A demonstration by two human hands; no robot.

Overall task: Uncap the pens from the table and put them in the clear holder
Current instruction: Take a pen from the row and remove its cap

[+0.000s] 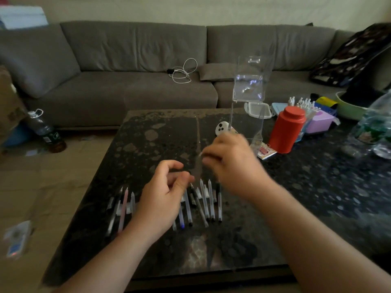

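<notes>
Several thin pens (204, 205) lie side by side near the front of the dark speckled table (152, 136); a second small group of pens (123, 208) lies further left. Small pale caps (198, 193) rest among them. My left hand (163, 197) hovers over the row, fingers curled, thumb and forefinger apart, nothing visible in it. My right hand (230, 163) is raised and blurred just beyond the pens, fingertips pinched on what looks like a faint clear pen (197, 169) hanging down. The tall clear holder (247, 123) stands behind my right hand.
A red canister (287, 130), a purple box (319, 121), a green bowl (347, 108) and a plastic bottle (376, 132) crowd the table's right side. A white round gadget (222, 127) lies left of the holder. A grey sofa (127, 60) stands behind.
</notes>
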